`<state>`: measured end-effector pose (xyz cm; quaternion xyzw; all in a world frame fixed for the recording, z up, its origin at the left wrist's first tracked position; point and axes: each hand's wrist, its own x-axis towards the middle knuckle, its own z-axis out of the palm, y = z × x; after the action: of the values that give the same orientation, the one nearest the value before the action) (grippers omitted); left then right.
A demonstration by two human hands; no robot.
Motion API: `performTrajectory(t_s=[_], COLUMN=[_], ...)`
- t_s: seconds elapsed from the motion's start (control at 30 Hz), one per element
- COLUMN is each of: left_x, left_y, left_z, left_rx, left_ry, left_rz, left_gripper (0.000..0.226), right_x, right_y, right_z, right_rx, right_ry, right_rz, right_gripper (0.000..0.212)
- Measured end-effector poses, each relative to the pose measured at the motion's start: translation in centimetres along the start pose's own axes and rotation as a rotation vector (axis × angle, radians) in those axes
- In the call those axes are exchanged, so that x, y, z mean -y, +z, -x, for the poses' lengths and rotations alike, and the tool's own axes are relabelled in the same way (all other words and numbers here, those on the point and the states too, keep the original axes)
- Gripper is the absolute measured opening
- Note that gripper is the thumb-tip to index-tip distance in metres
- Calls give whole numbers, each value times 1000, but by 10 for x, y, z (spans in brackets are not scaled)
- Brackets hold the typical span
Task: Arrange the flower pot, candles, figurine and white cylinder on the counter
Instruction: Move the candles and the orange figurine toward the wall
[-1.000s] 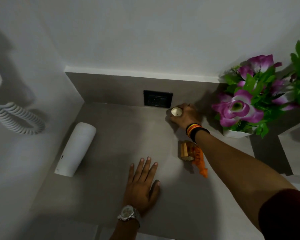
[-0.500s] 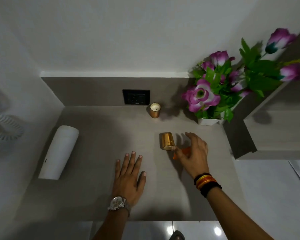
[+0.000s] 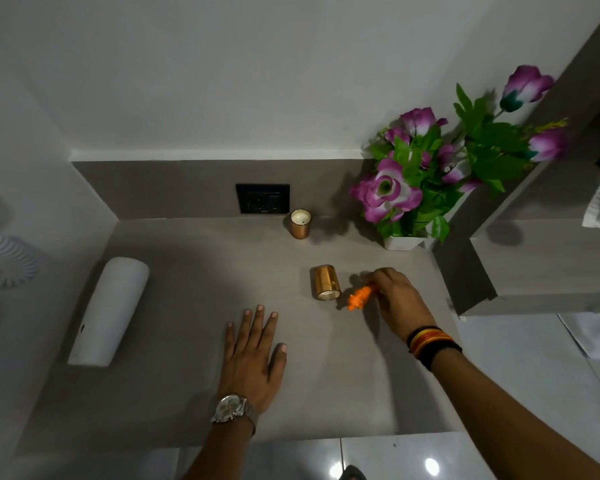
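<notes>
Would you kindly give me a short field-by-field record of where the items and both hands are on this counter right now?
upright candle: standing at the back wall, by the black socket
tipped candle: on its side, mid-counter
orange figurine: lying right of the tipped candle, pinched by the right hand
flower pot: back right corner, upright
white cylinder: lying at the left
left hand: flat on the counter, holding nothing
</notes>
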<state>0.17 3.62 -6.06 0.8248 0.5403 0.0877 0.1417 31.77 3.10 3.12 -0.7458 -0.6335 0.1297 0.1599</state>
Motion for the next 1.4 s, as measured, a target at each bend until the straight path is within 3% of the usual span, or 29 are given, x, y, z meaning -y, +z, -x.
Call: performTrajectory(t_s=[0.13,0.2,0.3,0.4,0.5,0.63,0.73,1.1,1.2,1.33,1.4], left_x=[0,0,1,0,-1,0,-1,-3,-2,-2,-2], left_y=[-1,-1,-1,-1,-1,-2,-2,-2,-2,-2,-2], left_z=[-1,0,0,-2,-2,-1,-2,-1,-2,-1,-1], left_rx=[8,10,17,26,33,35,28,-21,-10,2,-4], left_ry=[3,5,-4,-10,-5,-11,-6,-4,-6,-10,-5], left_rz=[3,0,-6,-21,-26,-12,-3,15,8,9,-3], left_gripper=[65,66,67,67,67,68,66,62,62,63,63], right_x=[1,11,14,19,34,28,27,28,32,43,55], right_y=[-13,-19,-16,4,22,33,28,40,34,27,32], right_z=[-26,-37,-32,-1,16,-10,-43,-92,-87,-59,-30], right_rx=[101,101,-18,-203,-170,-203,-209,-242,-216,-246,-317], right_ry=[-69,-13,150,290,485,496,490,512,498,597,615], right_rz=[59,-48,-260,-345,-364,-269,-272,-213,-263,-389,-449], right_gripper=[32,41,56,47,71,28,19,42,37,68,61])
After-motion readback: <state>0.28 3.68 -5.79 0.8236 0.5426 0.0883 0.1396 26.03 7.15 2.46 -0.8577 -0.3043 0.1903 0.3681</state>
